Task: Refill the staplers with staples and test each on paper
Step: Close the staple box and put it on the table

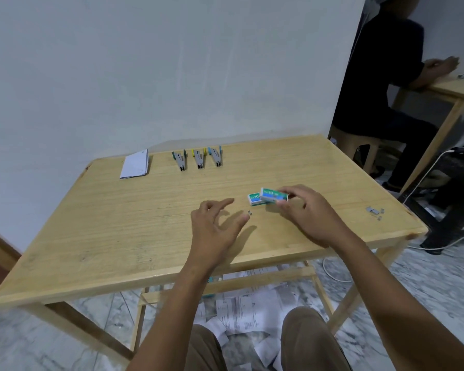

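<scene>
Our right hand [308,212] pinches a staple box [274,195] by its end, and the box overlaps a second box [254,200] lying at our fingertips. Our left hand [214,223] hovers with loose, spread fingers and holds nothing. A small staple strip [249,212] lies just beside its fingertips. Three staplers [198,159] and folded paper [135,164] lie well beyond the left hand, and loose staples [375,210] sit far right of the right hand.

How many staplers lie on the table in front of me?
3, in a row at the far side of the table, right of the paper: teal stapler, yellow stapler, blue stapler. None looks hidden.
</scene>
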A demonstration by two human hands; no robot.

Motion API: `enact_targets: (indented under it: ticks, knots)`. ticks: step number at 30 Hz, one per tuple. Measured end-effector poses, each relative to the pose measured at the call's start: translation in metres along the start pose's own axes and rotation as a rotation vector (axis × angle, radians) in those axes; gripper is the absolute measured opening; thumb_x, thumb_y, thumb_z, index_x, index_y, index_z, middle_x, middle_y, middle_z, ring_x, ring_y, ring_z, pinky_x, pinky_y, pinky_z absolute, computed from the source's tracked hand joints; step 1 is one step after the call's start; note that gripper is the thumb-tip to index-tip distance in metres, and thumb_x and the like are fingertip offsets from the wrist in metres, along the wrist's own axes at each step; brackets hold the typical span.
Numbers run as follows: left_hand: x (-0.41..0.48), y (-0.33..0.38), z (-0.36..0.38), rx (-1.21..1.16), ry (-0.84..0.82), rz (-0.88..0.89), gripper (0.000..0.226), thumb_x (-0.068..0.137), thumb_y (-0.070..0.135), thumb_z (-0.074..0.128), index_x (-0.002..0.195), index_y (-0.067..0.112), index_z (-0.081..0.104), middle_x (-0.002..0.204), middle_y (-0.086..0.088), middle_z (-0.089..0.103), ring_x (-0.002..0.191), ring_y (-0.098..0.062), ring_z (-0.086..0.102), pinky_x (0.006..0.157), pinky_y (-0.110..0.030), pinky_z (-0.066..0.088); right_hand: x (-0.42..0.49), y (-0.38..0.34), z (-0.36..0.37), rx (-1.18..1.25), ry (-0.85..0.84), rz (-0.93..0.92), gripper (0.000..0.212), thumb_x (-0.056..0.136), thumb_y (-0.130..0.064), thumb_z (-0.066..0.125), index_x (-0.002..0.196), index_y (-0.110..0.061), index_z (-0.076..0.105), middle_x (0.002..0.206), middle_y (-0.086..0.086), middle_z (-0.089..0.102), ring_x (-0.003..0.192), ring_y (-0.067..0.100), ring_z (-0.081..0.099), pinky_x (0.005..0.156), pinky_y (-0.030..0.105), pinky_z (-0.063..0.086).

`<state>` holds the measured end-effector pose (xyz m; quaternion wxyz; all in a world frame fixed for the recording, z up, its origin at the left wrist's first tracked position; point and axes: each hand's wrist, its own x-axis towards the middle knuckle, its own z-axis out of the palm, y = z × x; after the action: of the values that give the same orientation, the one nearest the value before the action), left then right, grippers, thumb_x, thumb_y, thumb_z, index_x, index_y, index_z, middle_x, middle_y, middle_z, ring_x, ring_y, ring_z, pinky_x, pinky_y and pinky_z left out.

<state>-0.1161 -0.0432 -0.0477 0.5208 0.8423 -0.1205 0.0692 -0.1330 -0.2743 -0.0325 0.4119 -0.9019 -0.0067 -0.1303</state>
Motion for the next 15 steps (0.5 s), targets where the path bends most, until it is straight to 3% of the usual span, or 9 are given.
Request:
enact_targets:
  ticks: [2, 4, 6, 9, 13, 15]
  knots:
    - [0.000, -0.003, 0.004, 0.216, 0.045, 0.011, 0.059, 0.080, 0.055, 0.071, 0.134, 0.035, 0.055, 0.136, 0.003, 0.043, 0.127, -0.015, 0.030, 0.105, -0.032, 0.032, 0.019, -0.001, 0.001, -0.069, 0.026, -0.002, 0.038, 0.096, -0.046, 0.055, 0.130, -0.029, 0.058, 0.123, -0.015, 0.057, 0.110, 0.003, 0.051, 0.080, 0.019, 0.042]
    - [0.000, -0.003, 0.007, 0.382, 0.015, 0.005, 0.071, 0.084, 0.062, 0.062, 0.145, 0.031, 0.043, 0.151, -0.002, 0.030, 0.141, -0.021, 0.020, 0.113, -0.041, 0.021, 0.037, 0.003, 0.006, -0.143, -0.040, -0.008, 0.039, 0.095, -0.046, 0.056, 0.130, -0.028, 0.058, 0.131, -0.011, 0.056, 0.114, 0.007, 0.050, 0.087, 0.027, 0.045]
    - [0.001, -0.002, 0.010, 0.470, -0.057, -0.035, 0.084, 0.086, 0.069, 0.050, 0.153, 0.024, 0.027, 0.162, -0.007, 0.014, 0.150, -0.022, 0.003, 0.120, -0.042, 0.008, 0.051, 0.005, 0.009, -0.219, -0.137, -0.029, 0.041, 0.094, -0.046, 0.058, 0.131, -0.028, 0.057, 0.136, -0.009, 0.056, 0.119, 0.009, 0.051, 0.094, 0.031, 0.045]
    - [0.005, -0.004, 0.015, 0.587, -0.170, -0.075, 0.100, 0.084, 0.078, 0.036, 0.157, 0.016, 0.009, 0.166, -0.011, -0.001, 0.152, -0.024, -0.013, 0.123, -0.045, -0.004, 0.062, 0.007, 0.010, -0.247, -0.263, 0.014, 0.047, 0.093, -0.046, 0.060, 0.136, -0.028, 0.053, 0.138, -0.005, 0.057, 0.123, 0.012, 0.053, 0.093, 0.030, 0.047]
    - [0.011, -0.007, 0.019, 0.663, -0.240, -0.102, 0.108, 0.079, 0.085, 0.028, 0.157, 0.015, 0.002, 0.166, -0.011, -0.002, 0.152, -0.024, -0.012, 0.122, -0.049, -0.006, 0.068, 0.004, 0.008, -0.204, -0.299, 0.011, 0.066, 0.087, -0.054, 0.064, 0.146, -0.036, 0.039, 0.140, -0.011, 0.052, 0.125, 0.011, 0.050, 0.096, 0.034, 0.046]
    - [0.014, -0.006, 0.019, 0.662, -0.248, -0.100, 0.107, 0.079, 0.084, 0.030, 0.157, 0.015, 0.004, 0.166, -0.011, 0.000, 0.152, -0.024, -0.010, 0.122, -0.049, -0.005, 0.069, 0.003, 0.013, -0.309, -0.307, -0.040, 0.061, 0.089, -0.054, 0.061, 0.143, -0.033, 0.045, 0.140, -0.008, 0.055, 0.122, 0.013, 0.052, 0.097, 0.037, 0.048]
